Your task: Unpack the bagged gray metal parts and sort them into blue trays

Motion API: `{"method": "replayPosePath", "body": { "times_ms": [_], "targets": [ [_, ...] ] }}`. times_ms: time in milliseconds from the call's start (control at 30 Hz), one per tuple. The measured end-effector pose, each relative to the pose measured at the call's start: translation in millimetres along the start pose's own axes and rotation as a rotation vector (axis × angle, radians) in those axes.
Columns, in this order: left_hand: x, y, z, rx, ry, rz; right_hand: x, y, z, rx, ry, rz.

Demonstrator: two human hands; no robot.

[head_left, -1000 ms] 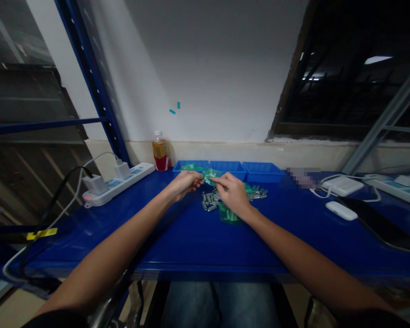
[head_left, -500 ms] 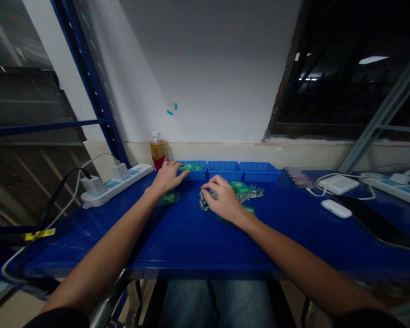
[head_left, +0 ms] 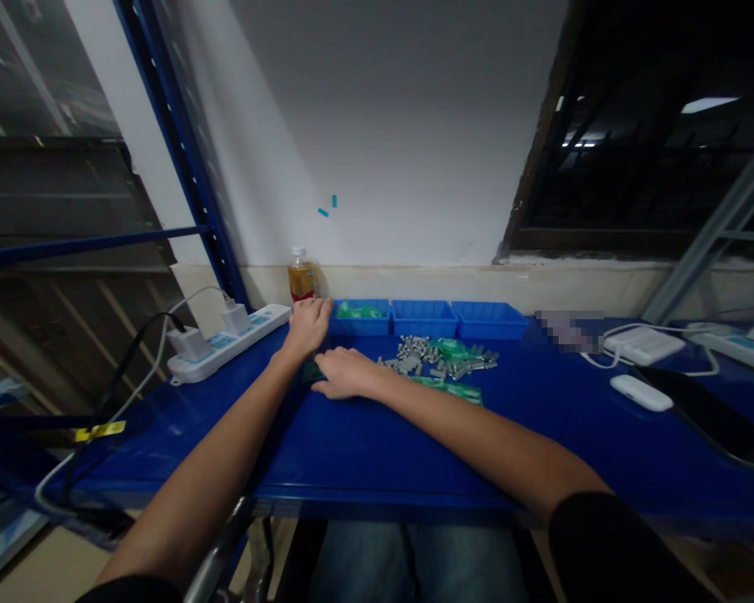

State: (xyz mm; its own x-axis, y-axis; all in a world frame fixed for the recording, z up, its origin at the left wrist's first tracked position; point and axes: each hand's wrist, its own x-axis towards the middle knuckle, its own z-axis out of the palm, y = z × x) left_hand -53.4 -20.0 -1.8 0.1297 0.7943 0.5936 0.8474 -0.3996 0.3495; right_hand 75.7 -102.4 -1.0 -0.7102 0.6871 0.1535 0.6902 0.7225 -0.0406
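Observation:
My left hand is at the left end of the leftmost blue bin, fingers stretched out, with nothing visible in it. Crumpled green plastic bags lie inside that bin. My right hand is just below and right of the left one, thumb and fingers apart at a dark green plastic bag on the table, which they partly cover. A spread of small metal cylindrical parts lies right of my right hand. Another green bag sits among them, and a flat green bag lies in front.
Two more blue bins, a middle one and a right one, stand along the wall. A drink bottle and a power strip are at the left. A white case and a black phone lie at the right.
My right hand has moved left from the metal parts to the dark green bag. My left hand has shifted slightly beside the bin. The whole view has moved a little to the left.

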Motion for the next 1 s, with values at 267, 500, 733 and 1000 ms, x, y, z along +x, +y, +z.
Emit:
{"method": "replayPosePath", "body": {
  "times_ms": [267,500,733,1000],
  "targets": [
    [-3.7,26.8,-4.8,-0.288,-0.088,-0.036,-56.4,22.0,-11.0,-0.011,0.395,-0.036],
    [-24.6,75.1,1.1,-0.917,-0.690,-0.121,-96.2,76.0,-15.5,-0.038,0.660,0.057],
    [-30.3,86.1,17.8,-0.807,-0.196,-0.055,-93.1,69.3,-11.5,0.276,0.782,0.326],
    [-47.9,100.5,17.7,-0.271,-0.095,0.538,-88.3,82.3,-12.7,1.034,0.745,0.647]
  ]
}}
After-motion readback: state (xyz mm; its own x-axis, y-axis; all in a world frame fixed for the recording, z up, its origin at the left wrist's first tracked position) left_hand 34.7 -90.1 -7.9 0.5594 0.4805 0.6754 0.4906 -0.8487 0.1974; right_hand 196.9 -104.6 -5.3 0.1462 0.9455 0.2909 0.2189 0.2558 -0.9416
